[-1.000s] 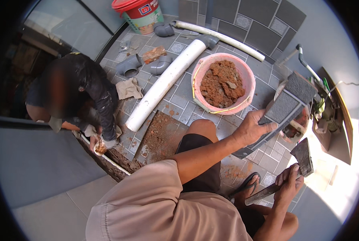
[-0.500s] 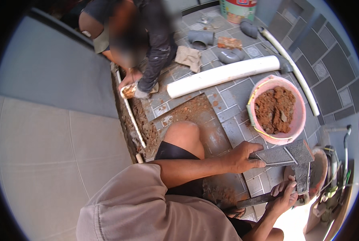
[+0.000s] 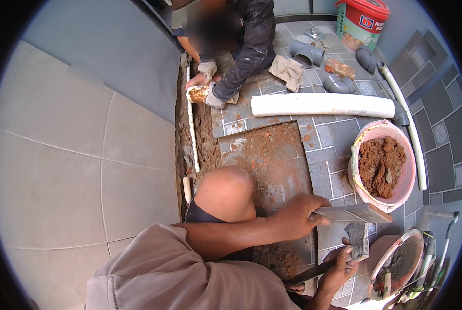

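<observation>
My left hand (image 3: 299, 219) pinches the near edge of a flat grey floor tile piece (image 3: 357, 213), seen at a low slant with a reddish-brown edge. Below it, my right hand (image 3: 336, 273) is closed around a dark bar-like strip (image 3: 311, 272). A rough grey piece (image 3: 357, 241), broader and apparently mortar-smeared, rises from that hand; whether it joins the strip is hidden by the fingers. Just beyond the tile stands a pink bucket (image 3: 356, 173) of reddish-brown soil (image 3: 381, 164). A second bucket (image 3: 374, 289) holding grey mortar is to the right of my right hand.
A soil-strewn rectangular recess (image 3: 272, 155) lies before my knee. Across the floor, a co-worker's gloved hands (image 3: 216, 98) hold a brown-stained cylinder (image 3: 198, 93) beside a trench with thin white pipe (image 3: 192, 132). A thick white pipe (image 3: 321, 105), grey fittings (image 3: 307, 53) and paint bucket (image 3: 362, 23) stand beyond.
The view has shifted, bringing the mortar bucket further into sight. The tile in my left hand has turned from showing its face to nearly edge-on. My right hand keeps its grip.
</observation>
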The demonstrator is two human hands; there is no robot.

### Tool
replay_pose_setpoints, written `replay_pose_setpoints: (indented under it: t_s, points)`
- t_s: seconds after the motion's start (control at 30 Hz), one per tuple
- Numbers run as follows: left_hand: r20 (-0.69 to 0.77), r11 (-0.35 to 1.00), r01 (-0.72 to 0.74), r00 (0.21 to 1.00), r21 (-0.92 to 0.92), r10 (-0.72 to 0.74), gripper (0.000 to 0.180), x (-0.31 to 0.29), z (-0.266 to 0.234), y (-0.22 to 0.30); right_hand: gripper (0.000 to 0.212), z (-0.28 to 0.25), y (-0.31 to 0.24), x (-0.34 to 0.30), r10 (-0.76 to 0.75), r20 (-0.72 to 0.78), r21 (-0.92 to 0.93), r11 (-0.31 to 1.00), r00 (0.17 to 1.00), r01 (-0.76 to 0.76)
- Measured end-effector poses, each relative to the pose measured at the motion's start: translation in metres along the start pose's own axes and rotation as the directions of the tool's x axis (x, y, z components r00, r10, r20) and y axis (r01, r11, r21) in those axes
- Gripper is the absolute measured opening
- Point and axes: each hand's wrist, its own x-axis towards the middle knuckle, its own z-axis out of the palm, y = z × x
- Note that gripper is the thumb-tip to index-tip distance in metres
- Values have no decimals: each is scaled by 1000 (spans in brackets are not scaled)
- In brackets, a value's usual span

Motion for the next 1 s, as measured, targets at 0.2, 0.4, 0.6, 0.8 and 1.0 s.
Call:
replay_pose_setpoints:
  t_s: [0.2, 0.4, 0.6, 0.8, 1.0]
  points:
    - [8, 993, 105, 994, 59, -106, 26, -12, -15, 0, 39, 13, -6, -20, 152, 66, 68, 985, 986, -157]
    - [-35, 974, 187, 981, -132, -193, 31, -13, -27, 11, 29, 14, -5, -25, 27, 62, -40, 999, 998, -25]
    - [-60, 991, 113, 991, -66, -117, 36, 6, -74, 56, 27, 17, -31, -24, -139, 181, -267, 946, 974, 185]
    - [100, 963, 65, 991, 260, -94, 32, 19, -106, 89, 32, 27, -73, -32, -219, 186, -248, 933, 958, 262]
    - [171, 918, -35, 985, 394, -36, 30, 17, -120, 96, 32, 27, -129, -41, -343, 331, -210, 881, 879, 423]
